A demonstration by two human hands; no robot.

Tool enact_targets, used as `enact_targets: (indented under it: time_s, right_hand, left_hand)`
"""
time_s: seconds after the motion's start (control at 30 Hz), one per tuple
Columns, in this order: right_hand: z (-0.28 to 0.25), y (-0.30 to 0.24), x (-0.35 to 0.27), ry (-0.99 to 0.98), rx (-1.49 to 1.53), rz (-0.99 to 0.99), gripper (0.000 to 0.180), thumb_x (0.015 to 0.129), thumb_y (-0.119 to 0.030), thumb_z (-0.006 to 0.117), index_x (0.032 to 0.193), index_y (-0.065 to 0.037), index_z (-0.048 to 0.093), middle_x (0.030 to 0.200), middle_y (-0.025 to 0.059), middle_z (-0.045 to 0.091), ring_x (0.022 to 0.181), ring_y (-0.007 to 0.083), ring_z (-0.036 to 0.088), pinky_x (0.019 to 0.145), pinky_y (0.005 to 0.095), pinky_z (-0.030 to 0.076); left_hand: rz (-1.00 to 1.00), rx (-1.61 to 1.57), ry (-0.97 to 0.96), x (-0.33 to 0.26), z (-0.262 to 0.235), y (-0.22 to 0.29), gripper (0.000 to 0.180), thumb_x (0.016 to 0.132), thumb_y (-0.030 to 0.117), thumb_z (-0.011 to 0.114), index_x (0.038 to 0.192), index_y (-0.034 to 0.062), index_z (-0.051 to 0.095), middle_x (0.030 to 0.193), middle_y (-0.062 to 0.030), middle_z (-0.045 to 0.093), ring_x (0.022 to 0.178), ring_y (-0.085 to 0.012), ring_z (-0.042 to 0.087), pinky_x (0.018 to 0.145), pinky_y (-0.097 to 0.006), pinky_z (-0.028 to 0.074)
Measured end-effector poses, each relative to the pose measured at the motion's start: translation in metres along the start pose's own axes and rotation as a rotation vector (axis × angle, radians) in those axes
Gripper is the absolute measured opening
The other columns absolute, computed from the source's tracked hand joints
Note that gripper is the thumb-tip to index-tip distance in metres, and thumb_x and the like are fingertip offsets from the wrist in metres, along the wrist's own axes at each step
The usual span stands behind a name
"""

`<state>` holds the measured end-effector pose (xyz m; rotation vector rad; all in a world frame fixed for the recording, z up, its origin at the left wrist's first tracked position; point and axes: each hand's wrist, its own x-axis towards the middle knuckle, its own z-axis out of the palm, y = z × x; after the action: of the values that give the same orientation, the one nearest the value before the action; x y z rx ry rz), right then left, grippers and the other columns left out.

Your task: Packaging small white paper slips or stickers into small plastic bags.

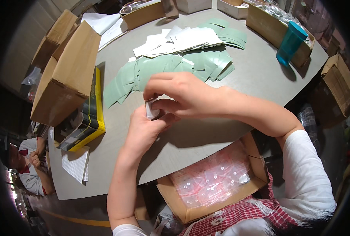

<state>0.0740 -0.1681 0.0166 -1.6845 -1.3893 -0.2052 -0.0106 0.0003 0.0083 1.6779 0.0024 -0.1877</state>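
Head: R hand (185,94) hides some grn cards (159,67); ctn (70,74) L.

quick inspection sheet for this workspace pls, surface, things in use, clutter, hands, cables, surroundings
Surface: grey table, shadowed beneath the hands
Job's things: small white piece; green cards fanned beyond, white papers past them
Clutter: brown box and black-and-yellow box at left, teal cup at right
Hands: left hand and right hand hold the small white piece
Cables: nothing seen
Surroundings: another person at left; open carton of clear packets below the table edge
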Motion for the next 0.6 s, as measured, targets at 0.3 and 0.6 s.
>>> enact_targets:
  time_s: [0.3, 0.6]
  right_hand:
    - [0.003, -0.003, -0.001, -0.026, -0.087, -0.224, 0.023, 0.077, 0.006, 0.069, 0.098, -0.002, 0.064, 0.104, 0.0097, 0.063, 0.097, 0.0301, 0.062, 0.082, 0.0396, 0.050]
    - [-0.001, -0.002, 0.004, -0.004, -0.015, -0.231, 0.026, 0.073, 0.005, 0.067, 0.097, -0.005, 0.069, 0.118, 0.0120, 0.063, 0.114, 0.0318, 0.059, 0.095, 0.0426, 0.048]
  left_hand:
    - [0.074, 0.088, 0.040, -0.001, -0.004, -0.001, 0.014, 0.082, 0.001, 0.069, 0.092, 0.0048, 0.060, 0.081, 0.0014, 0.058, 0.071, -0.0078, 0.053, 0.062, -0.026, 0.042]
    - [0.269, 0.238, 0.128, 0.000, -0.007, -0.006, 0.012, 0.085, 0.005, 0.074, 0.092, 0.0010, 0.065, 0.082, 0.0014, 0.063, 0.078, -0.0063, 0.057, 0.065, -0.025, 0.046]
